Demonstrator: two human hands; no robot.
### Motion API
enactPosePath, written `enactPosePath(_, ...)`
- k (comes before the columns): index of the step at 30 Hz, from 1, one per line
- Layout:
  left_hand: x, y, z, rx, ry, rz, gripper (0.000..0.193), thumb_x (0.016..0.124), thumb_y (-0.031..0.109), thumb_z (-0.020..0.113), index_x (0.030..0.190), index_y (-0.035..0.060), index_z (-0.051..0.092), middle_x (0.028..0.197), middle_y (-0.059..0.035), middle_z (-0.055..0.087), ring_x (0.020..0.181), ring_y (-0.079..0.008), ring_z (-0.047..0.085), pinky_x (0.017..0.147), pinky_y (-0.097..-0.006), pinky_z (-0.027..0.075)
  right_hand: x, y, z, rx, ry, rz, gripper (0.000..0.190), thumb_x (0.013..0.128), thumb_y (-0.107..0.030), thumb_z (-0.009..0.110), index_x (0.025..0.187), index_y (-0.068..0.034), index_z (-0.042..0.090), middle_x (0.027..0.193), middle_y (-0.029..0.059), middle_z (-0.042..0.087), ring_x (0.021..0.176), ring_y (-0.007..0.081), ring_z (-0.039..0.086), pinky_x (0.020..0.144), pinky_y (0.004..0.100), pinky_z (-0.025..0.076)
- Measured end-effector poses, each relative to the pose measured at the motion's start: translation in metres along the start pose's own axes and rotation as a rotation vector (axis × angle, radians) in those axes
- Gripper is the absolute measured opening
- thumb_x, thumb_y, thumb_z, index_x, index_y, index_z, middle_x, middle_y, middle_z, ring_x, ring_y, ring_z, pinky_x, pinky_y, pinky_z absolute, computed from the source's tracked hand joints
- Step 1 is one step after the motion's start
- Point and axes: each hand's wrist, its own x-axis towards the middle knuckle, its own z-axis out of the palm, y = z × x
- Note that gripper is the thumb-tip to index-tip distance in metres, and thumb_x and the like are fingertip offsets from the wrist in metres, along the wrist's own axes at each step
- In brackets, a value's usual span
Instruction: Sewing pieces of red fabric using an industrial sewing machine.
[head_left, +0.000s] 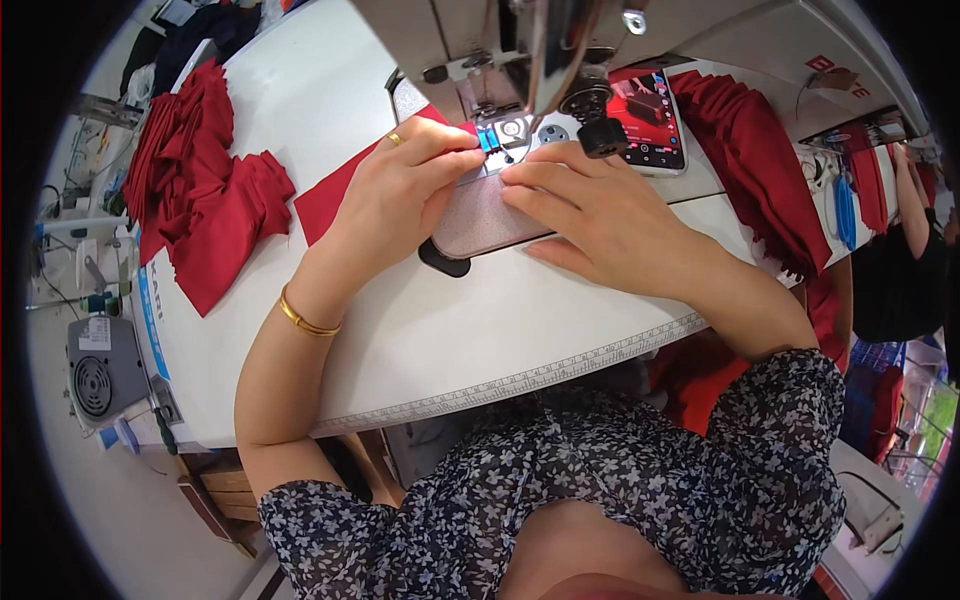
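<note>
At the sewing machine's bed (491, 214), my left hand (409, 184) pinches a small blue piece (489, 138) between thumb and fingertips, beside the presser foot area. A strip of red fabric (337, 193) runs under and behind that hand. My right hand (592, 214) rests over the bed with its fingers spread, fingertips close to the needle area; whether it holds anything there cannot be told. The sewing machine's head (540, 45) hangs above both hands and hides part of the work. A black knob (602, 138) juts out over the right hand.
Gathered red fabric (202, 187) lies left on the white table (420, 337), and more red fabric (757, 165) lies right. A smartphone (652, 124) sits behind the bed. A measuring tape strip (525, 381) lines the front edge. Another person's arm (911, 199) shows far right.
</note>
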Motion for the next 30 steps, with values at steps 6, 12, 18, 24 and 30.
enactPosePath(6, -0.002, 0.002, -0.008, 0.091, -0.03, 0.005, 0.033, 0.075, -0.006, 0.063, 0.107, 0.0011, 0.064, 0.107, -0.0076, 0.062, 0.101, -0.0257, 0.059, 0.089, -0.0363, 0.051, -0.002, 0.001, -0.002, -0.001, -0.017, -0.007, 0.048, 0.077, -0.022, 0.074, 0.118, -0.007, 0.056, 0.128, 0.0043, 0.055, 0.121, 0.0254, 0.048, 0.088, 0.0409, 0.047)
enactPosePath(12, -0.039, 0.009, -0.05, 0.355, -0.155, -0.116, 0.036, 0.075, -0.008, 0.058, 0.11, -0.0012, 0.061, 0.11, -0.0121, 0.062, 0.104, -0.0286, 0.059, 0.088, -0.0377, 0.05, -0.004, 0.003, -0.003, 0.027, -0.021, -0.018, 0.047, 0.077, -0.022, 0.074, 0.118, -0.007, 0.057, 0.127, 0.0055, 0.055, 0.121, 0.0267, 0.048, 0.09, 0.0415, 0.046)
enactPosePath(18, -0.084, 0.013, -0.069, 0.392, -0.076, -0.275, 0.027, 0.074, -0.012, 0.06, 0.1, -0.0031, 0.062, 0.104, -0.013, 0.061, 0.097, -0.031, 0.059, 0.081, -0.0389, 0.051, -0.002, 0.001, -0.005, 0.029, 0.0, -0.05, 0.045, 0.078, -0.022, 0.074, 0.116, -0.007, 0.058, 0.126, 0.0071, 0.055, 0.12, 0.0283, 0.049, 0.093, 0.042, 0.044)
enactPosePath(24, -0.092, 0.034, -0.061, 0.331, -0.011, -0.274, 0.023, 0.072, -0.012, 0.062, 0.093, -0.0028, 0.062, 0.097, -0.012, 0.06, 0.089, -0.0312, 0.058, 0.078, -0.0397, 0.051, -0.003, 0.001, -0.005, 0.032, 0.015, -0.06, 0.044, 0.079, -0.022, 0.073, 0.116, -0.006, 0.058, 0.123, 0.0081, 0.056, 0.119, 0.029, 0.049, 0.094, 0.0431, 0.043)
enactPosePath(30, -0.098, 0.037, -0.061, 0.299, 0.065, -0.351, 0.021, 0.072, -0.013, 0.061, 0.09, -0.0024, 0.062, 0.096, -0.0128, 0.061, 0.087, -0.0313, 0.059, 0.078, -0.0396, 0.051, -0.002, -0.001, -0.004, 0.056, 0.013, -0.063, 0.044, 0.079, -0.022, 0.073, 0.117, -0.006, 0.057, 0.122, 0.0083, 0.055, 0.119, 0.029, 0.049, 0.095, 0.0437, 0.043)
